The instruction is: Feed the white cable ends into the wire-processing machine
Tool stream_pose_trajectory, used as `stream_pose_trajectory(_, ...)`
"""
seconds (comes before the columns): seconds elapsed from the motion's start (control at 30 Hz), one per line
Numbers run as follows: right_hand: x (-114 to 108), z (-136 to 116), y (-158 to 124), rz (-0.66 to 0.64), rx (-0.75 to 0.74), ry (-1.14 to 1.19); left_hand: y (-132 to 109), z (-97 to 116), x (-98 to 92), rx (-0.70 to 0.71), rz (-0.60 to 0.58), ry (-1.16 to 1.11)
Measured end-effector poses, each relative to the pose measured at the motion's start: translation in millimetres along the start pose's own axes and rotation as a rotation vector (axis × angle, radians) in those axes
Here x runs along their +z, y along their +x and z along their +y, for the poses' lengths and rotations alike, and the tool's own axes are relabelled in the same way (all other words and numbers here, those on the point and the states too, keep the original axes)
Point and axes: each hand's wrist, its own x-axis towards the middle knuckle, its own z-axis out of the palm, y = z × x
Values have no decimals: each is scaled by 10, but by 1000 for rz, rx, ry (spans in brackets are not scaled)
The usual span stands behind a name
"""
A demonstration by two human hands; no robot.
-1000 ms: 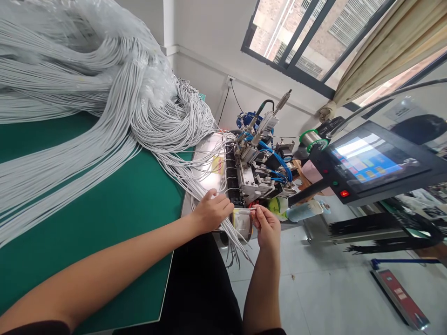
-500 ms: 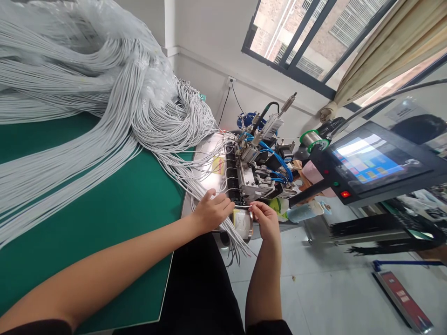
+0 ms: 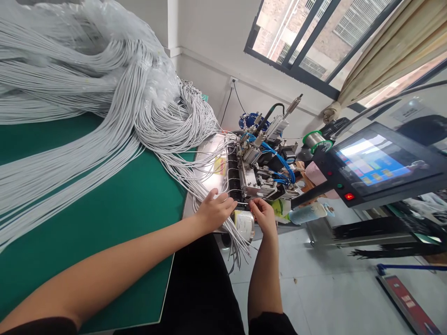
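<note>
My left hand (image 3: 213, 209) rests at the near edge of a small soldering machine (image 3: 260, 170), its fingers curled and pinched on a thin white cable (image 3: 230, 191) that runs into the machine's black clamp row. My right hand (image 3: 262, 214) is closed in a pinch at the near end of that clamp row, on the end of the same cable, as far as I can tell. Loose cable ends (image 3: 237, 242) hang down below both hands, beside a white tape roll (image 3: 244, 224).
A great heap of white cables (image 3: 87, 88) covers the green table (image 3: 115, 214) at left. A touchscreen control box (image 3: 377, 165) stands at right, with a solder spool (image 3: 314, 139) behind it. Dark cable bundles (image 3: 384, 232) lie low right, above the grey floor.
My right hand has moved up and a little left, from beside the tape roll to the clamp row. My left hand shifted slightly toward the machine. The view drifted a little.
</note>
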Motion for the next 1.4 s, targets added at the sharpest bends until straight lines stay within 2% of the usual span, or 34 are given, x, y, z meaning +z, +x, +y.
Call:
stream_pose_trajectory(0.13, 31, 65, 41, -63, 14, 118, -6, -13, 20, 7, -61, -39)
stream_pose_trajectory(0.23, 63, 109, 53, -95, 78, 281, -12, -17, 31, -1, -79, -62)
stream_pose_trajectory(0.37, 134, 163, 60, -45, 167, 459, -10, -7, 38, -13, -94, -57)
stream_pose_trajectory(0.63, 224, 180, 21, 11, 254, 556, 14, 18, 15, -31, -75, -17)
stream_pose_trajectory(0.83, 165, 201, -132, 74, 261, 524, -12, 22, -3, -33, -52, 18)
stream_pose_trajectory(0.97, 78, 175, -215, 101, 235, 453, -24, 26, 4, -52, -77, 22)
stream_pose_trajectory(1.17, -62, 101, -358, 115, 181, 343, -16, 30, -7, -178, -144, 29)
stream_pose_trajectory(1.3, -154, -31, -477, 88, 110, 266, -13, 7, -21, -94, -49, -13)
stream_pose_trajectory(1.4, -214, -199, -572, -6, 42, 219, -15, -21, -40, -32, 22, -56)
